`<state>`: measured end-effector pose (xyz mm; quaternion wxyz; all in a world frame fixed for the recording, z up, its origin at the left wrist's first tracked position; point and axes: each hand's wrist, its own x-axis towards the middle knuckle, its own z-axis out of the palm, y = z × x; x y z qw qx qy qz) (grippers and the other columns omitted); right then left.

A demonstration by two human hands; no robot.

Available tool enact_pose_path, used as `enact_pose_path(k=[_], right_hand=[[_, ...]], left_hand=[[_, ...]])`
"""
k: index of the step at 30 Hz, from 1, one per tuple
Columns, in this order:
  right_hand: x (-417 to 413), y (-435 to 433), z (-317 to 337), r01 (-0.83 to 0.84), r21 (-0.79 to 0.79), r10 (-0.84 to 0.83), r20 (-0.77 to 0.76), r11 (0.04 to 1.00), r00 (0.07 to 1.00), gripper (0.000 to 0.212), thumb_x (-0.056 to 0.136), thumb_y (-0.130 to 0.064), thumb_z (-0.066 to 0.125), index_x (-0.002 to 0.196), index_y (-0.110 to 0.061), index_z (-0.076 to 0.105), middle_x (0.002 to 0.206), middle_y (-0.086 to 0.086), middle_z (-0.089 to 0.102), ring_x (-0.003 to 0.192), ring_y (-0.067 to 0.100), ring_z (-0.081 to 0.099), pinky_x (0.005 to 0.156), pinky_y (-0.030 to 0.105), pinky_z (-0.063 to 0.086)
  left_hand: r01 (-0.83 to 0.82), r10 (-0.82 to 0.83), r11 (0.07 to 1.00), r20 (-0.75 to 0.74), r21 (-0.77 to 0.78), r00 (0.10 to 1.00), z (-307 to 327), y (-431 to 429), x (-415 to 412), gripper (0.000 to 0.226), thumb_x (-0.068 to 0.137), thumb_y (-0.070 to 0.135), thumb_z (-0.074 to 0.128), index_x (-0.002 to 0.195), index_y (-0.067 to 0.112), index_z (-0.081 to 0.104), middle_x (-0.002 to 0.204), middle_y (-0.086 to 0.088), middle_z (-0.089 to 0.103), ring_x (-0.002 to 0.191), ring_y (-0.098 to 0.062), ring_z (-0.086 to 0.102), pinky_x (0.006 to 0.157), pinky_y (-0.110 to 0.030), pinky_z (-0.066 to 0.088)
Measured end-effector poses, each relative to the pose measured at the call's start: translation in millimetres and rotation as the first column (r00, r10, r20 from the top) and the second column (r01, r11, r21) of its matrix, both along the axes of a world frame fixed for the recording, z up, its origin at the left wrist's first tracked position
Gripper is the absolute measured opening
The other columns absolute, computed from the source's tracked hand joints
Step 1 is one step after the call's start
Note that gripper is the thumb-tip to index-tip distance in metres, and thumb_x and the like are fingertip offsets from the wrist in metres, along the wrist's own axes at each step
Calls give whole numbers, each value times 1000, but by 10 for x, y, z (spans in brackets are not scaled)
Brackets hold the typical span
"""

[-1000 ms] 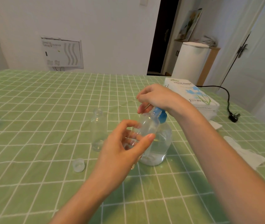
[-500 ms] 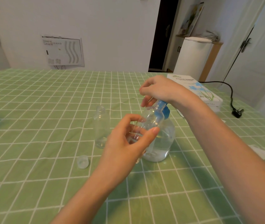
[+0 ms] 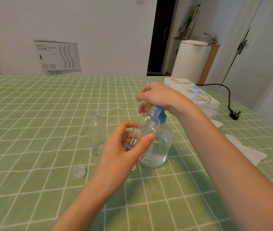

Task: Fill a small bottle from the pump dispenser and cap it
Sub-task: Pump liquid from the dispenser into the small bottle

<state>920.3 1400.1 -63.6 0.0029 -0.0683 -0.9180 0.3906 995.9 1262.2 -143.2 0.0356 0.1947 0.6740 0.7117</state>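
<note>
My left hand (image 3: 124,150) grips a small clear bottle (image 3: 146,125), tilted, its open neck up against the blue pump head (image 3: 161,115) of the round clear pump dispenser (image 3: 160,147). The dispenser stands on the green checked tablecloth (image 3: 32,147) and holds some clear liquid. My right hand (image 3: 157,95) rests on top of the pump head with fingers curled down over it; the nozzle is hidden under them. A second small clear bottle (image 3: 96,134) stands open just left of my left hand. A clear cap (image 3: 79,170) lies on the cloth in front of it.
A white tissue pack (image 3: 194,95) lies at the right rear, with a black plug and cable (image 3: 234,114) beyond it. A crumpled white tissue (image 3: 245,149) lies right of my right forearm. A white cylindrical bin (image 3: 190,59) stands behind the table.
The view has shifted slightly. Both hands stay at the dispenser with the small bottle held at the pump head; nothing was let go.
</note>
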Motion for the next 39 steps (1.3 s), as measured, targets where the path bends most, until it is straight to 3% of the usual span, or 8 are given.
enact_pose_path(k=[7,17,21,23,27,31,37,39], right_hand=[[-63,7,46,-11,59,10,6,998,1000,45,88,-16,55,124,10,52,116,30,62,75,22,48,70,35,39],[-63,31,-58,-10,48,7,56,999,998,43,87,-15,54,122,9,54,120,29,61,76,22,46,74,36,43],[-54,22,-67,-12,65,7,74,998,997,43,88,-18,54,122,7,55,119,27,62,77,23,49,92,48,51],[-54,24,-38,-16,81,10,78,997,997,44,88,-20,55,124,6,54,120,26,63,76,28,53,87,45,51],[-77,42,62,-24,152,16,56,988,998,43,90,-28,54,125,-2,55,117,19,67,106,34,65,72,32,47],[-79,26,67,-37,114,31,59,993,998,41,89,-25,55,123,0,56,120,23,63,77,25,57,71,32,39],[-62,30,-15,-18,70,13,74,997,997,42,89,-19,54,123,6,54,119,27,63,78,22,50,89,45,51],[-60,32,-62,-22,62,16,87,998,996,43,88,-18,54,123,8,54,118,28,63,77,22,48,80,37,48]], left_hand=[[7,-8,1000,11,28,1000,26,13,3,43,59,49,68,95,27,61,70,2,66,60,-17,61,45,-14,43],[2,-2,1000,27,10,1000,-15,-9,11,40,59,48,70,93,27,63,65,4,64,49,-6,56,41,-16,39],[0,0,1000,19,-14,1000,-17,-21,5,40,60,50,69,93,29,63,67,4,65,50,-5,56,44,-16,41],[4,-4,1000,19,-7,1000,-6,-15,3,41,60,50,69,94,28,62,68,4,65,51,-6,56,44,-16,41],[-2,2,1000,15,26,1000,34,6,4,44,56,51,69,93,29,63,69,5,65,60,-13,61,45,-13,41],[-3,3,1000,11,28,1000,49,9,-5,40,58,50,69,92,30,63,67,5,66,58,-12,61,44,-14,42],[7,-7,1000,21,10,1000,1,-6,13,41,58,50,69,93,29,62,65,6,65,49,-5,56,43,-14,40],[8,-8,1000,19,2,1000,-17,-19,16,41,59,49,69,93,28,62,64,6,64,46,-2,54,43,-12,39]])
